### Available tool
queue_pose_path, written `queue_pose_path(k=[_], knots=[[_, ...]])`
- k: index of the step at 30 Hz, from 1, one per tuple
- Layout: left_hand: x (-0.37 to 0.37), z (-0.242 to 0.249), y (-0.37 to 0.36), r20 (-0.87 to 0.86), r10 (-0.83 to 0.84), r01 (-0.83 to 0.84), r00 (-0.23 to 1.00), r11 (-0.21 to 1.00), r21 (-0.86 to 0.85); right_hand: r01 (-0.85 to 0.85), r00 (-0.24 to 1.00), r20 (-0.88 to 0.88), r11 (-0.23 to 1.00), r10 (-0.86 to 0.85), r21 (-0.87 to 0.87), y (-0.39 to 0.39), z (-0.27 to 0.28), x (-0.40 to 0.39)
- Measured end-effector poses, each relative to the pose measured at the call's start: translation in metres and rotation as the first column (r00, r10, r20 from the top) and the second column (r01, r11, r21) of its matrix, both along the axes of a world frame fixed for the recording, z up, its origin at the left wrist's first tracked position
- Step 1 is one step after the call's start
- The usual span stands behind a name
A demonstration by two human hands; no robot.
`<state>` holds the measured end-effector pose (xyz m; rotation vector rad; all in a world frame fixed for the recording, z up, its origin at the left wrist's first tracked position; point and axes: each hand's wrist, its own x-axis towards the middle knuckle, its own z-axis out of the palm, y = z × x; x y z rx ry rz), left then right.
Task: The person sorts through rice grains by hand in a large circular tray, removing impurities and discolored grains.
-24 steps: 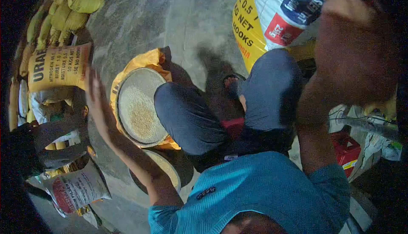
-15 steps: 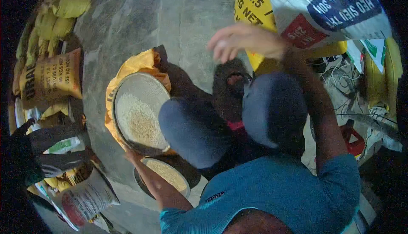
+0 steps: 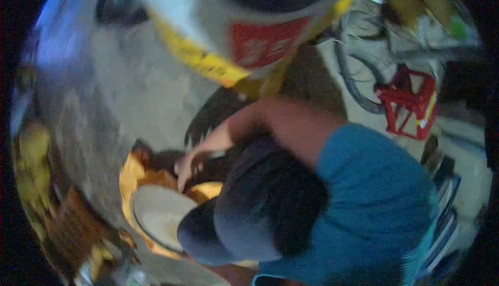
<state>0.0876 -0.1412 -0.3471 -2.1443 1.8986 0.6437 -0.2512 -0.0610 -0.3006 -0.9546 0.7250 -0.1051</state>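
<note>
My right hand, blurred by motion, reaches over the far edge of an orange sack. Its fingers look apart, and nothing shows in them. On that sack rests a shallow round tray with pale grain in it, partly covered by my knee. My left forearm passes beneath the knee at the bottom edge, close to the tray's near side. The left hand's fingers are hidden there.
A large white sack with a red patch and a yellow sack fill the top. A red plastic frame and a grey hose lie at the right. Blurred yellow bundles and a brown sack line the left.
The view has swung to the right. My right hand has come from beside the big sacks to the orange sack by the tray. My left hand has gone behind the knee.
</note>
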Motion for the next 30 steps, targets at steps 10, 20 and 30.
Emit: queue_pose_path(k=[10,20,30], knots=[[-0.269,-0.06,-0.085,-0.397,-0.307,0.335,0.865,0.942,0.001,0.489,0.865,-0.091,0.87,-0.493,-0.062,0.067,0.026,-0.103],[-0.276,-0.009,-0.139,-0.559,-0.263,0.25,0.786,0.963,-0.102,0.553,0.833,0.11,0.804,-0.543,-0.218,0.035,-0.018,-0.082],[-0.216,0.041,-0.136,-0.685,-0.17,0.135,0.709,0.985,-0.105,0.586,0.8,0.327,0.771,-0.503,-0.249,0.027,-0.073,-0.043]])
